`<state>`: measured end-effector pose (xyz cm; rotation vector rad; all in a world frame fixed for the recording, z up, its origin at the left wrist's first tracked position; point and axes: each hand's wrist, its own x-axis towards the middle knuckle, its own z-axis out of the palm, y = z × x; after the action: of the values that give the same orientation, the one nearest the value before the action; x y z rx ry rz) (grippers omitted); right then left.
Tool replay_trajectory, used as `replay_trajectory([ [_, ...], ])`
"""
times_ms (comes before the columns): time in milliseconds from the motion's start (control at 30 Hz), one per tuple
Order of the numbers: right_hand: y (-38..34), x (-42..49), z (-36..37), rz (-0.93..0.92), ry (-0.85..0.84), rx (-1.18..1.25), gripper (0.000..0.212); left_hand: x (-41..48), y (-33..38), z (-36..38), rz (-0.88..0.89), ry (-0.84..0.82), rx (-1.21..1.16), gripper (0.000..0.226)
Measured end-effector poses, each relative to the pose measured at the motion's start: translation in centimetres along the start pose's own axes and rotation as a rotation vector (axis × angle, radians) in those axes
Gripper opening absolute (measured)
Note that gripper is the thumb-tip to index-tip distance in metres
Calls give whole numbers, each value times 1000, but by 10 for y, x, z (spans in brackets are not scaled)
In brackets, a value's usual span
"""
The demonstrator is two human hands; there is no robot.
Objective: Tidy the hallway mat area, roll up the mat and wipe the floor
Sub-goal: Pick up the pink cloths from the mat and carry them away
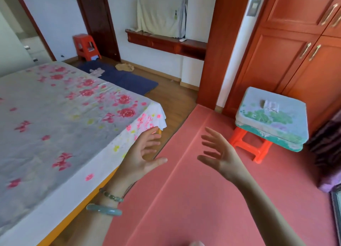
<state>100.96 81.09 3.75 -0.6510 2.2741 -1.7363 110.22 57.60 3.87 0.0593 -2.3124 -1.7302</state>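
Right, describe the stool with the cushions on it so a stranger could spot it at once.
Start at the big reddish wooden wardrobe on the right side of the room. In front of it, on the pink mat, stands an orange-red plastic stool. Unlike the bare red stool by the far door, it carries two stacked pale cushions with a green pattern.

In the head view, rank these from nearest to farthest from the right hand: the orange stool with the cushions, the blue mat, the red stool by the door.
From the right hand:
1. Orange stool with the cushions, just to its right on the pink mat.
2. Blue mat, on the floor past the bed's corner, ahead and left.
3. Red stool by the door, beyond the blue mat, far left.
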Motion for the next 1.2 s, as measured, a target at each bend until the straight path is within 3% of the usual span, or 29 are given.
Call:
replay_trajectory([
  [667, 76, 346, -177, 20, -17, -21, 79, 378, -64, 114, -62, -37, -63, 79],
  [1200, 124, 631, -191, -7, -185, -11, 79, 625, -130, 82, -80, 129, -49, 82],
])
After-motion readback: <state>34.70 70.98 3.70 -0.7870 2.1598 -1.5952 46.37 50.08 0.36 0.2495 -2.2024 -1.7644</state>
